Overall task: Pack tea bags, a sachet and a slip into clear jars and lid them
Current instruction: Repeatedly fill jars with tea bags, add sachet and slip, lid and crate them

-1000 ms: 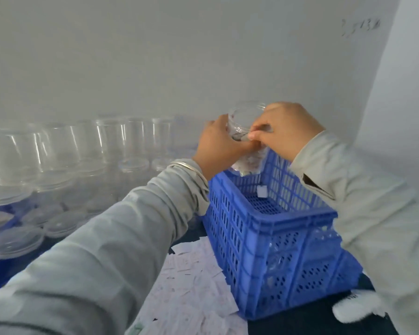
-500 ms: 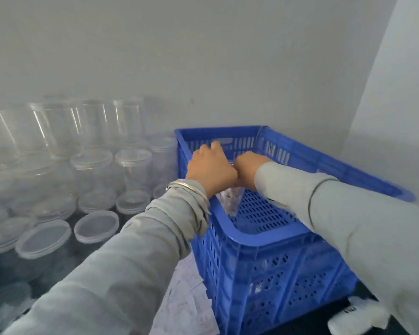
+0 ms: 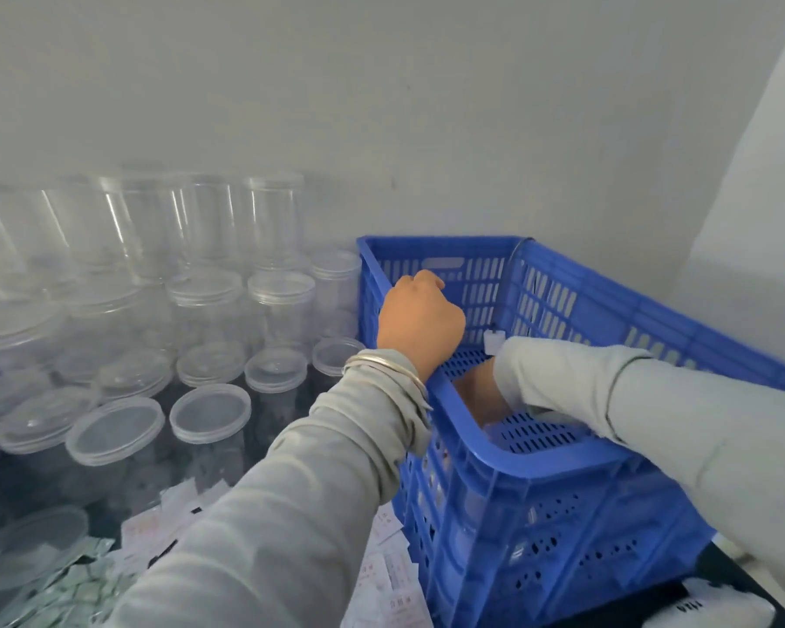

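Small white printed paper slips (image 3: 384, 582) are lying scattered on the dark tabletop nearest the camera, beside the blue perforated plastic crate (image 3: 540, 460). The right hand (image 3: 481, 389) is reaching down inside the crate; whether it is gripping anything cannot be told. The left hand (image 3: 420, 319) is hovering over the crate's left wall, fingers curled, holding nothing visible. Farther left, round clear plastic lids (image 3: 209, 412) are lying flat, and clear cylindrical plastic jars (image 3: 273, 219) are standing stacked against the wall.
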`<action>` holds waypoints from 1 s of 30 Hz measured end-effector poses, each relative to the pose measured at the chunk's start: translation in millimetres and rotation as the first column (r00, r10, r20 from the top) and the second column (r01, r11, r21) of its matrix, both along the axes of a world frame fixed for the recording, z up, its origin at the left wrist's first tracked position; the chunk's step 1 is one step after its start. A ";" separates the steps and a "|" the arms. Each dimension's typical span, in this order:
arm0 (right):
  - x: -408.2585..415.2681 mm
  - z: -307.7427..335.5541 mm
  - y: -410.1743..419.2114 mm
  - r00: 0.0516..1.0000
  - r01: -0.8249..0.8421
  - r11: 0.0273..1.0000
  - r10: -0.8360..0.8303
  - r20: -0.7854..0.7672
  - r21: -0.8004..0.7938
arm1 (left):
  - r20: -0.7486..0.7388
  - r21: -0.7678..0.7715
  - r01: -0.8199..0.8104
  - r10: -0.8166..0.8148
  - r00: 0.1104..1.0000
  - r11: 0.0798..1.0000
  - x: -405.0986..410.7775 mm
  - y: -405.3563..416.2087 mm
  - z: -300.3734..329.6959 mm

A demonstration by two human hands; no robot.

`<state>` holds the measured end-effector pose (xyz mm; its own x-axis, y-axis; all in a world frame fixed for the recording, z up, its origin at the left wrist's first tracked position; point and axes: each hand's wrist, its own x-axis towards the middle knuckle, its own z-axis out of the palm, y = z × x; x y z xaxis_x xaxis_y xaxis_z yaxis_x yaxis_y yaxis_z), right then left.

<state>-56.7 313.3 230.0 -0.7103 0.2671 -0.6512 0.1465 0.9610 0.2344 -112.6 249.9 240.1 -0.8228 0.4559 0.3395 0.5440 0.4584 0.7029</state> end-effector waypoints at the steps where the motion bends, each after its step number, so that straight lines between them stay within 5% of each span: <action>1: -0.8 7.4 -0.2 0.996 -0.007 1.000 0.007 -0.089 0.001 | 0.023 0.053 -0.005 0.004 1.000 0.999 0.9 -0.9 -1.3; 4: 0.5 30.8 0.8 0.910 0.035 0.999 -0.040 -0.412 -0.019 | 0.089 0.222 0.038 -0.059 0.994 0.974 2.6 -14.7 -3.3; 7: 9.0 51.0 -8.6 0.579 -0.095 0.983 -0.074 -0.812 -0.157 | 0.158 0.388 0.007 -0.074 0.985 0.922 -14.8 -63.8 -6.2; 8: 13.2 57.0 -17.9 0.453 -0.179 0.951 -0.149 -0.879 -0.253 | 0.156 0.377 -0.036 -0.025 0.987 0.926 -26.6 -85.9 -12.0; 10: 18.3 62.1 -46.4 0.317 -0.330 0.879 -0.239 -0.918 -0.343 | 0.080 0.119 -0.137 0.127 0.989 0.983 -50.2 -133.4 -31.3; 14: 16.7 47.2 -116.6 0.379 -0.430 0.853 -0.126 -0.917 -0.295 | -0.051 -0.492 -0.278 0.291 0.955 0.825 -77.9 -203.3 -85.2; 17: 10.9 23.7 -153.9 0.461 -0.431 0.849 -0.085 -0.883 -0.307 | -0.087 -0.634 -0.291 0.308 0.947 0.717 -85.9 -219.6 -116.8; 22: 3.1 -30.0 -169.7 0.544 -0.324 0.839 -0.214 -0.812 -0.438 | -0.211 -0.512 -0.353 0.284 0.935 0.783 -92.1 -225.0 -129.1; 27: -1.4 -85.6 -161.7 0.565 -0.149 0.780 -0.438 -0.699 -0.608 | -0.110 -0.216 -0.244 0.225 0.968 0.945 -78.2 -234.0 -109.2; 30: -9.0 -99.6 -175.1 0.523 -0.226 0.653 -0.544 -0.656 -0.723 | -0.040 -0.087 -0.157 0.154 0.987 0.984 -62.6 -252.3 -86.4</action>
<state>-65.6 138.2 130.5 -0.9671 0.2184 0.1301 0.0522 0.6715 -0.7392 -175.2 -2.4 153.7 -0.8752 0.3528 0.3309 0.4830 0.5997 0.6381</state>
